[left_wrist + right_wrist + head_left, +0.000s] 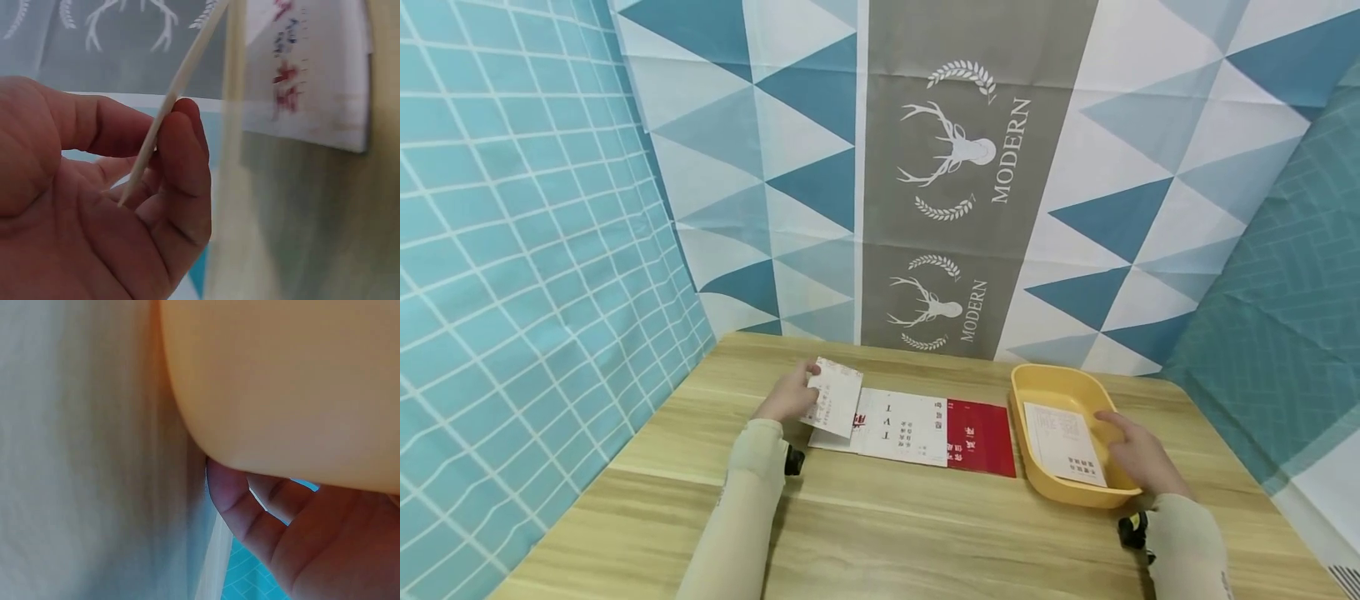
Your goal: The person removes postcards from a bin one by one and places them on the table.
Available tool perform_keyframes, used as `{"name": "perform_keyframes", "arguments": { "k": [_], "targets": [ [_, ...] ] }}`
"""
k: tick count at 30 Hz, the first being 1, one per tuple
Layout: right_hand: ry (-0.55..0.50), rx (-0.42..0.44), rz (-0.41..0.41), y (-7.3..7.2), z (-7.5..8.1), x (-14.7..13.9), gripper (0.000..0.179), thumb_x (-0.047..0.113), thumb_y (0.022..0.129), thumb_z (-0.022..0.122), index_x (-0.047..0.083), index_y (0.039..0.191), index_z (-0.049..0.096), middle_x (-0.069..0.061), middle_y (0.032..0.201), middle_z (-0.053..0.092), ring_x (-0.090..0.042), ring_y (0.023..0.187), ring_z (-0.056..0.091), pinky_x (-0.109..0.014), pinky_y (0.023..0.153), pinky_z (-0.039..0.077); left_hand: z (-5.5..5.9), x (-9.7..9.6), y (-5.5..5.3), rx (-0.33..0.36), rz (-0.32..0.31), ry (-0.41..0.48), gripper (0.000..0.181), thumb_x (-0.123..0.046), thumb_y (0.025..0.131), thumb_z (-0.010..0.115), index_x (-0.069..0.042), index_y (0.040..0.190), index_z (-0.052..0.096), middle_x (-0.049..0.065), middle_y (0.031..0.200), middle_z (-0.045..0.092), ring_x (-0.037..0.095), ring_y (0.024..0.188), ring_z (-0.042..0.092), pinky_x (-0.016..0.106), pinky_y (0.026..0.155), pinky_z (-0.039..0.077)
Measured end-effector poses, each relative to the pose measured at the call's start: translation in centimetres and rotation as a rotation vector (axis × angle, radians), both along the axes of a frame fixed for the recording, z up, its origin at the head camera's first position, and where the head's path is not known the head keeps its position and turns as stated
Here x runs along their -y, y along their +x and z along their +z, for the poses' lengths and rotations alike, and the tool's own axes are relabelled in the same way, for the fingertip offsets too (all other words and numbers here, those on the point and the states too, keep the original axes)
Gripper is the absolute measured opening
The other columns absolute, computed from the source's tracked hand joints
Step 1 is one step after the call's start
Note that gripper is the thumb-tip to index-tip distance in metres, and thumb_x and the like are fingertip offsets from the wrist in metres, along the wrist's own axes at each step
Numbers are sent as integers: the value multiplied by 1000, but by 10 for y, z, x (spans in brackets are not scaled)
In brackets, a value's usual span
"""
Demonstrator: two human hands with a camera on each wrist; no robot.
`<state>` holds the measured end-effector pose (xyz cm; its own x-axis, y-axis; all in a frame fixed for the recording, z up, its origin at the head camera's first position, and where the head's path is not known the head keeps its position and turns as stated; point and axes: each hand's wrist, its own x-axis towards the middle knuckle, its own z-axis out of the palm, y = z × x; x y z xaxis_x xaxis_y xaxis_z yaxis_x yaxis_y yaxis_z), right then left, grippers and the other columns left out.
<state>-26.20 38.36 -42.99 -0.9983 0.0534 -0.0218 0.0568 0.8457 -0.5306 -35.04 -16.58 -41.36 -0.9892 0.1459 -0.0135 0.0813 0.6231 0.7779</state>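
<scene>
My left hand (787, 395) pinches a white printed card (835, 398) between thumb and fingers, above the left end of a row on the table. In the left wrist view this card (169, 100) shows nearly edge-on. Below it in the row lie white printed cards (904, 427), with a red card (979, 437) at the right end. My right hand (1142, 457) grips the right side of a yellow plastic tray (1051, 492), its thumb over the rim. Fingers (228, 487) press against the outer wall in the right wrist view. A white printed card (1063, 442) leans inside the tray.
The wooden table (880, 533) meets a patterned cloth wall (955, 208) at the back. Blue grid-patterned cloth (512, 208) stands on the left, and teal cloth (1285, 292) hangs on the right.
</scene>
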Motion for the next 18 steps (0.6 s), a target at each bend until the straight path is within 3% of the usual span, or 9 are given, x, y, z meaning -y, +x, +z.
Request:
{"name": "perform_keyframes", "arguments": {
  "k": [2,4,9,13,18],
  "targets": [
    [15,1,0,0,0,0,60,-1,93,38,-3,153,35,-42,151,32,-41,102,53,-36,73,45,-9,1,-3,43,2,15,46,-3,100,44,-6,145,39,16,96,51,13,56,39,27,52,36],
    [26,2,-1,0,0,0,60,-1,93,38,-2,153,35,-42,151,33,-42,106,52,-36,75,45,-14,1,-5,65,1,35,47,-2,99,44,-6,145,39,14,94,50,13,54,39,26,51,35],
    [-5,6,-1,0,-1,0,60,0,93,37,-3,153,33,-43,147,36,-29,82,57,-32,63,45,-19,0,-3,87,16,29,47,-2,98,45,-8,144,40,22,112,54,13,54,37,26,52,36],
    [-33,14,-2,1,-3,1,60,0,94,36,-3,153,32,-43,141,41,-19,58,49,-29,53,44,-22,1,-1,93,9,16,46,-4,100,44,-8,145,40,29,129,53,13,52,36,27,52,36],
    [-47,20,-10,2,-4,2,60,-1,94,36,-3,153,31,-44,141,39,-19,57,47,-29,52,43,-23,1,-2,88,12,2,48,-9,103,43,-8,151,35,31,135,51,15,53,38,30,54,40]
  ]
}}
